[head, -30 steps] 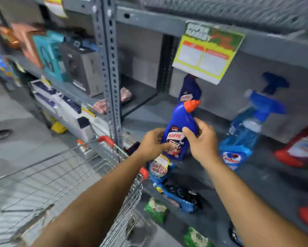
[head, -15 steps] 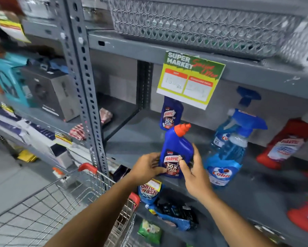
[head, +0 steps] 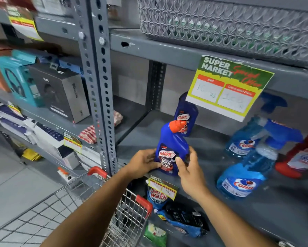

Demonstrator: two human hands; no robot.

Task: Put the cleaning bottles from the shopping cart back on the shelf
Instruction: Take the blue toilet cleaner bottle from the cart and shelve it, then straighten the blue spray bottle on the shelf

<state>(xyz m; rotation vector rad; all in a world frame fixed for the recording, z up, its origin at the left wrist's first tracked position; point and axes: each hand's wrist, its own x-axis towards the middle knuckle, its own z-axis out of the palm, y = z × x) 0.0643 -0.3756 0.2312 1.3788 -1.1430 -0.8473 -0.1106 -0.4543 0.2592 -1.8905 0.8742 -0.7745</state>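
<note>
A blue Harpic bottle [head: 172, 145] with an orange cap stands upright at the front edge of the grey shelf [head: 212, 154]. My left hand [head: 142, 163] grips its lower left side and my right hand [head: 190, 168] grips its lower right. A second Harpic bottle [head: 186, 114] stands behind it, partly hidden by the price sign. Two blue Colin spray bottles [head: 246, 173] stand to the right. The wire shopping cart [head: 128, 211] with red corners sits below my arms.
A Super Market offer sign [head: 228, 86] hangs from the shelf above. A grey steel upright [head: 98, 86] stands left of the bottle. Red bottles [head: 299, 157] lie at the far right. Boxed goods [head: 60, 91] fill the left bay; pouches lie on the lower shelf.
The Harpic bottle has come down from mid-air onto the shelf's front edge, both hands still on it. The view has tilted upward, showing the basket on the upper shelf.
</note>
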